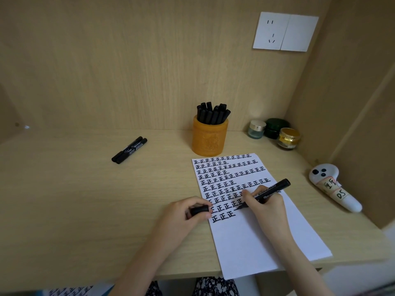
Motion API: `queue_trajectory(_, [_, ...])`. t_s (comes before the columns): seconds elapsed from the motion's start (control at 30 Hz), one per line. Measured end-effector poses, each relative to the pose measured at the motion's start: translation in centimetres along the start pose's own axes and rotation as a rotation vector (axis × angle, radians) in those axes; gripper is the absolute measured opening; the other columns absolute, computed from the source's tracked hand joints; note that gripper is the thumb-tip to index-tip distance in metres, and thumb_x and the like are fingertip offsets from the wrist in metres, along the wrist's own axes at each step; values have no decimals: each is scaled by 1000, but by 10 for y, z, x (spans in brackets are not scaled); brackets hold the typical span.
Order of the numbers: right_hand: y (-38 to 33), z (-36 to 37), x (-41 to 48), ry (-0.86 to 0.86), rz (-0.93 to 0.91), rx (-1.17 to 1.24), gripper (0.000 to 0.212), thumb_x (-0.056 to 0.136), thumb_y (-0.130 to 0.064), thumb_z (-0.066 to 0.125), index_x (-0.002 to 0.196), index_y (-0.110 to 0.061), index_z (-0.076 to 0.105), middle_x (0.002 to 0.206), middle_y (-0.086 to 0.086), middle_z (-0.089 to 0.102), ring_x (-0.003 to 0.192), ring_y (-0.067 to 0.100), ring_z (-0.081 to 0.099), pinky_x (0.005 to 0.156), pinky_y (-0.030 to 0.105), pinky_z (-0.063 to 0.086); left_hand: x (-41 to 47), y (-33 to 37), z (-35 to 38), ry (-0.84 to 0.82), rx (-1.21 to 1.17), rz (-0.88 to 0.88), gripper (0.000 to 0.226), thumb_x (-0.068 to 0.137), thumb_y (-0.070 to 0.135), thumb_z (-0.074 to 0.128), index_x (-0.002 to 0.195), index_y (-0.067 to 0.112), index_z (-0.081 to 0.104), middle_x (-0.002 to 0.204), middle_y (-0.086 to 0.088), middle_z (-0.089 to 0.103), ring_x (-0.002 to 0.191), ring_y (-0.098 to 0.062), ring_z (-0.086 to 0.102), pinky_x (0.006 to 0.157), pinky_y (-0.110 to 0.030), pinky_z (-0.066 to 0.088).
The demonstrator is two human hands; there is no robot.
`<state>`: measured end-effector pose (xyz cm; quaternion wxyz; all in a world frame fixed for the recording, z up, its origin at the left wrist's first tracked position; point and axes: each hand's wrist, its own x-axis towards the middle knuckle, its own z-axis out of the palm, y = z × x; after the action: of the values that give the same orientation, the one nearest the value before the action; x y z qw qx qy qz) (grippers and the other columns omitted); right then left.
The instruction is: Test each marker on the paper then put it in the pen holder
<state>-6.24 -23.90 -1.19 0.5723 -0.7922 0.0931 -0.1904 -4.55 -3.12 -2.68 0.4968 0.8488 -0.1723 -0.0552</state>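
Pinching the thin black marker (271, 190) in your right hand (267, 202) so its tip touched the white paper sheet (256, 242), you gripped its black cap (199, 210) in your left hand (181, 213), ready to close it for the round orange pen holder (209, 139) behind.

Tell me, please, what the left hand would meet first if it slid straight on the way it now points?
Most likely the marker, its tip pressed to the paper by the right hand. The left hand, gripping the cap, points right across the paper's edge; one view leaves height uncertain.
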Motion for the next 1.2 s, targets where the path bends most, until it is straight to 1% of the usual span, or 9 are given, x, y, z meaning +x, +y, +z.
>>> queue_trajectory(0.1, [-1,0,0,-15,-2,-2,36,88,-8,67,55,-17,53,36,-17,46,39,-2,46,45,9,33,0,-1,0,-1,0,0,19,80,37,68,97,45,66,91,25,68,81,-18,61,77,-37,51])
queue_trajectory(0.3, [0,1,0,-30,-9,-29,41,88,-9,66,52,-16,48,35,-15,42,37,2,39,43,11,28,0,-1,0,-4,-1,-3,19,80,38,67,97,45,66,92,24,69,83,-18,61,79,-37,51])
queue_trajectory(0.37, [2,1,1,-22,-8,-39,42,87,-7,66,51,-14,44,36,-14,39,38,3,35,42,12,27,0,0,0,-2,-4,-1,19,80,37,68,97,44,66,92,25,68,83,-17,61,79,-36,50])
queue_trajectory(0.47, [2,1,0,-19,-2,-40,44,85,-3,65,50,-16,43,38,-14,42,40,3,35,43,12,27,0,0,0,1,-2,2,19,80,36,68,96,46,66,91,26,68,82,-16,61,76,-33,50])
queue_trajectory(0.63, [-1,0,-1,-37,4,-31,46,84,0,64,51,-15,38,36,-15,38,38,2,34,43,11,27,0,1,0,3,-4,0,18,80,35,68,96,45,66,90,28,68,80,-17,60,71,-28,48])
queue_trajectory(0.83, [2,-1,1,3,-1,-28,45,86,-3,64,50,-15,39,36,-14,37,39,3,36,44,12,28,-1,1,0,5,2,6,19,80,35,68,96,44,66,90,25,68,80,-16,60,71,-29,48])
queue_trajectory(0.93, [1,0,1,-3,-9,-38,46,87,-5,65,50,-17,39,36,-14,37,38,3,36,43,12,28,-1,1,0,5,5,7,19,81,36,67,97,45,66,91,23,68,80,-16,59,69,-25,46])
queue_trajectory(1.1, [1,0,-1,2,-24,-49,47,87,-4,63,49,-22,42,36,-15,38,39,3,38,43,12,28,-1,1,0,0,13,-1,20,81,36,67,99,45,66,91,25,68,79,-10,59,70,-22,46])
queue_trajectory(1.2, [2,0,0,4,-16,-38,44,88,-5,63,51,-20,44,36,-14,39,38,3,38,43,12,28,-2,1,0,-3,16,-5,21,81,36,67,101,43,65,92,23,68,78,-10,59,67,-17,44])
